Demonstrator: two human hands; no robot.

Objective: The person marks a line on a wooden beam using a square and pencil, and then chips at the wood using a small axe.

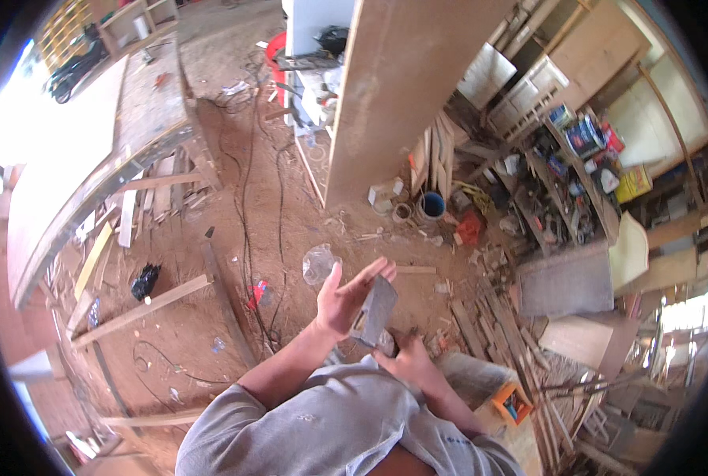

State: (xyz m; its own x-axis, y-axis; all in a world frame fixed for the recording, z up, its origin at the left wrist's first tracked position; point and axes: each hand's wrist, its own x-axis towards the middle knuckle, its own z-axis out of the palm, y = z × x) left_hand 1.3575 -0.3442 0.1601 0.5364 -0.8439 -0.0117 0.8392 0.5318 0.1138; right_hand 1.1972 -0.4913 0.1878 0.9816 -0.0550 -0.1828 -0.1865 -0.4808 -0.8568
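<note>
Clasping a grey block just below the frame's centre, the right hand is holding its lower end while the left hand is standing wide alongside it.

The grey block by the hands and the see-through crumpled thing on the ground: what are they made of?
The grey block has a flat, dull face; it could be wood or metal, but the picture leaves that open. The see-through crumpled thing looks like thin, shiny plastic: brown ground shows through and its wrinkles catch light.
</note>
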